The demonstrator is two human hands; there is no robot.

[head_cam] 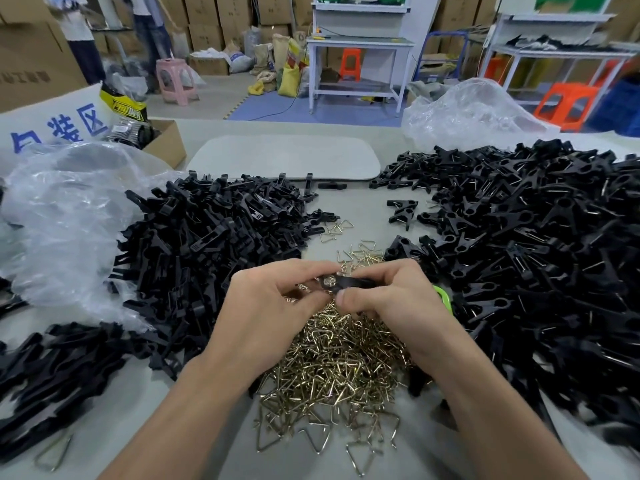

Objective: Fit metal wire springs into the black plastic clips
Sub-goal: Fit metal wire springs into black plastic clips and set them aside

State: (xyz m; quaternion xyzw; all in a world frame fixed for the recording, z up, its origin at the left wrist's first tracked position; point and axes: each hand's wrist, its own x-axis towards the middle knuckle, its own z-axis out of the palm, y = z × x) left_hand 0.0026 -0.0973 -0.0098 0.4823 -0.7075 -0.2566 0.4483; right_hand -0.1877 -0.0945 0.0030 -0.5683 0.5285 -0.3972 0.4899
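Student: Hands meet at centre, just above the springs heaped on the counter. What does each do?

Tutor: Right hand: fingers curled round one clip, held level over the springs. Left hand: fingers pinched together on that clip's left end, where a spring glints.

Student: How is this step done well?

Tutor: Probably by steadying the clip in the right hand, lining the wire's ends up with their seats, then pressing squarely until both catch. A skewed push could flick the spring off into the pile.

Student: What cannot be read?

Tutor: Seats and most of the spring lie under fingertips, so whether it is home cannot be told. A green object beside the right hand is mostly covered. The left heap and right heap of black parts run off the edges. Wire shows on some pieces at right, but not clearly on all.
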